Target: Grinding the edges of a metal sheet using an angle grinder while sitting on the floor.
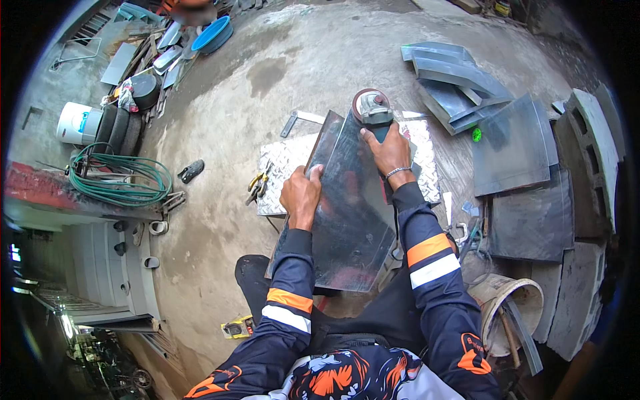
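A: What was around the person?

B: On the right, bent metal pieces (460, 80) lay near flat sheets (512, 150), which leaned beside concrete blocks (590, 150) with a dirty bucket (492, 301) just below. On the left there were a coiled green hose (137, 199) and a white bucket (72, 125).

A: Did anything stand in the way?

B: Pliers (257, 185) lay at the left edge of the table (272, 159), near the left hand (302, 197). The dark metal panel (350, 213) covered the table's middle and reached over the lap.

A: Was there some writing?

B: The white bucket bore a blue label, too small for reading. The sleeves (293, 273) had orange emblems.

A: And the hands?

B: They were apart. The left hand was clamped on the panel's left edge; the right hand (389, 150) was closed around the angle grinder (377, 115), whose round, reddish-brown disc was at the panel's far end. Whether they touched, I could not tell.

A: Which textures?

B: The panel was smooth and smudged, the table top embossed and silvery.
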Motion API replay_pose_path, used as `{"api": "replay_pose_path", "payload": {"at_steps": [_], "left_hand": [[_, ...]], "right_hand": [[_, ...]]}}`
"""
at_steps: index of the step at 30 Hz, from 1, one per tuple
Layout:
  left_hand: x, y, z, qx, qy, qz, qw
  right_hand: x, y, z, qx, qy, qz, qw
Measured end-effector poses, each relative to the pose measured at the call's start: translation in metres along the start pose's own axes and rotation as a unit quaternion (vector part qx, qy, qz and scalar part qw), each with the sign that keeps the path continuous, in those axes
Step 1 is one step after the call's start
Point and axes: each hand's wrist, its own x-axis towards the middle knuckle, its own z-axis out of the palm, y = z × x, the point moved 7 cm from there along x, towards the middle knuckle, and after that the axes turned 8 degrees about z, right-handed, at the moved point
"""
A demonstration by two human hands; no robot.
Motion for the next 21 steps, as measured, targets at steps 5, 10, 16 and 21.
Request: {"api": "replay_pose_path", "payload": {"at_steps": [5, 10, 16, 21], "left_hand": [[-0.003, 0.007, -0.005, 0.014, 0.011, 0.012, 1.0], [-0.006, 0.018, -0.01, 0.021, 0.024, 0.026, 0.999], [-0.007, 0.022, -0.014, 0.041, 0.039, 0.036, 0.998], [-0.011, 0.028, -0.013, 0.045, 0.048, 0.051, 0.997]], "right_hand": [[-0.001, -0.004, -0.01, 0.012, 0.0, -0.021, 1.0], [0.009, 0.005, -0.02, 0.023, 0.011, 0.01, 1.0], [0.003, -0.002, -0.031, 0.029, 0.004, -0.008, 1.0], [0.009, 0.002, -0.037, 0.031, 0.003, 0.001, 1.0]]}}
